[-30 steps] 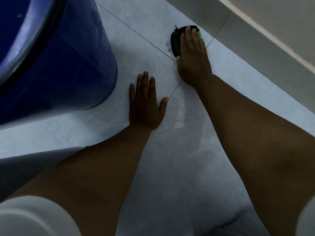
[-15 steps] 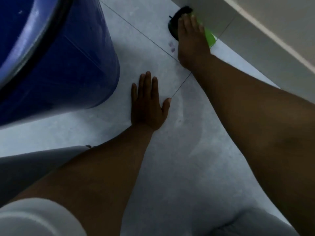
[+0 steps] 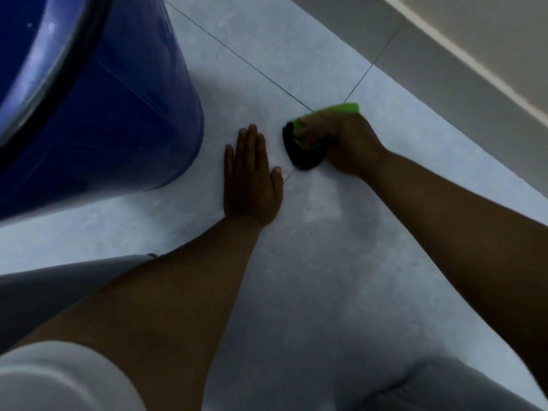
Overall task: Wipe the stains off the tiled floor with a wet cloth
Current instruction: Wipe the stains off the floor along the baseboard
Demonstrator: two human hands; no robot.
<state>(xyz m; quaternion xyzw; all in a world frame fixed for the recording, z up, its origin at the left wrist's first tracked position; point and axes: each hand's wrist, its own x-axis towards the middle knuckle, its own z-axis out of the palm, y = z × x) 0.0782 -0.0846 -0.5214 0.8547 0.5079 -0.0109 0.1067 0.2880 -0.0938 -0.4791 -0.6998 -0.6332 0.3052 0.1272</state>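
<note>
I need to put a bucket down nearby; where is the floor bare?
Bare tile lies between the blue barrel and the wall, beyond both hands. It is crowded between the left hand and the right hand gripping the cloth.

The blue barrel [image 3: 98, 99] fills the ten o'clock side and blocks any pass that way; only a narrow strip of tiled floor [image 3: 267, 54] lies between its wall and the left hand [image 3: 252, 179], which is pressed flat at centre. The right hand [image 3: 347, 143], clutching the cloth [image 3: 305, 143], sits just beside it at one o'clock. The skirting wall [image 3: 444, 69] closes off two o'clock. Bare tile lies open toward twelve and between the forearms at six.
</note>
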